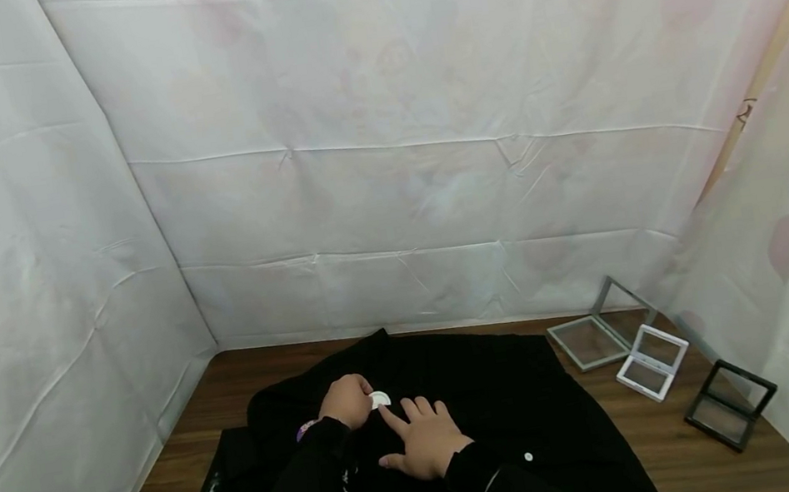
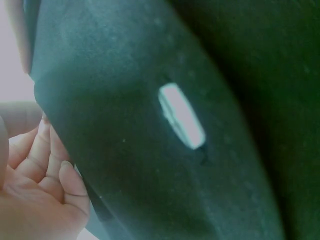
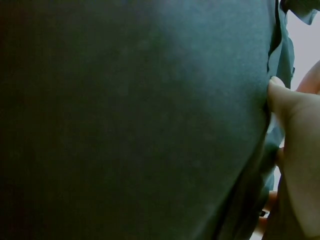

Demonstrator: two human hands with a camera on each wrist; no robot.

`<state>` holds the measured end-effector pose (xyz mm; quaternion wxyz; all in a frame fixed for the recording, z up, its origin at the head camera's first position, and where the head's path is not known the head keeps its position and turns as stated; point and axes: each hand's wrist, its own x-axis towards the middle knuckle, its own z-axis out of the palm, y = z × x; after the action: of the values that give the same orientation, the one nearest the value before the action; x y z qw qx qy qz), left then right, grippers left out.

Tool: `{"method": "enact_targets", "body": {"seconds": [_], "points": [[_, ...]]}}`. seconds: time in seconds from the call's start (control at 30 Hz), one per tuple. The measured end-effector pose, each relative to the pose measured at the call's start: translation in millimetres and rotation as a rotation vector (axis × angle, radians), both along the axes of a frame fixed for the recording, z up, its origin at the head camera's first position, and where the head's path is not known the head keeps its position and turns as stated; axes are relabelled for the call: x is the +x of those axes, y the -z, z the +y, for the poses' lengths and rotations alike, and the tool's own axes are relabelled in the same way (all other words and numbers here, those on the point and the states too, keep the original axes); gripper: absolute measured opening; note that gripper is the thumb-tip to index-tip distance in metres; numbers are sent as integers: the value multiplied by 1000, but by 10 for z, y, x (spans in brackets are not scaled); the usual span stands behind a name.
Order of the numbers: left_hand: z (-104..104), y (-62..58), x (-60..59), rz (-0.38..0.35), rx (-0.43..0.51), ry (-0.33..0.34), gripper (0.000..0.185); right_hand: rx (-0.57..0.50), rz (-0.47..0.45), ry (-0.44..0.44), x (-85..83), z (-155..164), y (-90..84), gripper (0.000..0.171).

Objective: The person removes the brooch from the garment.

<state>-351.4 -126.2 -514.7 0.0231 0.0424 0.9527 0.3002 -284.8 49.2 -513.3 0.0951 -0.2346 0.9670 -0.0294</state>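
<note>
A black garment (image 1: 490, 384) is spread over the wooden table, and a small white button (image 1: 528, 457) shows on its right part. My left hand (image 1: 347, 401) is curled low over the cloth and pinches the left edge of a small flat white rounded piece (image 1: 380, 399). Just to the right, my right hand (image 1: 425, 442) lies on the garment with fingers spread, its index fingertip right at the white piece. In the left wrist view, a pale elongated piece (image 2: 182, 116) stands out on dark cloth. Dark fabric fills most of the right wrist view, beside the right thumb (image 3: 285, 102).
On the table's right side stand three hinged, opened frames: a grey one (image 1: 590, 342), a white one (image 1: 651, 362) and a black one (image 1: 731, 404). White sheeting (image 1: 388, 196) hangs behind and on both sides. Brown wood (image 1: 665, 443) shows around the garment.
</note>
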Motion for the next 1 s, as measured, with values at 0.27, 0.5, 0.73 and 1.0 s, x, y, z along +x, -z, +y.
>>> {"method": "enact_targets", "body": {"seconds": [0.27,0.5,0.73,1.0], "points": [[-70,-1,-17,22,-10,2,10,-25,-26,-37,-55,74,94,76],[-127,-25,-12,-45,52,-13,13,-24,-26,-40,-60,76,128,77],[-217,-15,-30,-28,32,-21,10,-23,-28,-32,-40,69,110,77],[-183,-81,-1,38,86,20,10,-20,-43,-23,-43,69,106,77]]}}
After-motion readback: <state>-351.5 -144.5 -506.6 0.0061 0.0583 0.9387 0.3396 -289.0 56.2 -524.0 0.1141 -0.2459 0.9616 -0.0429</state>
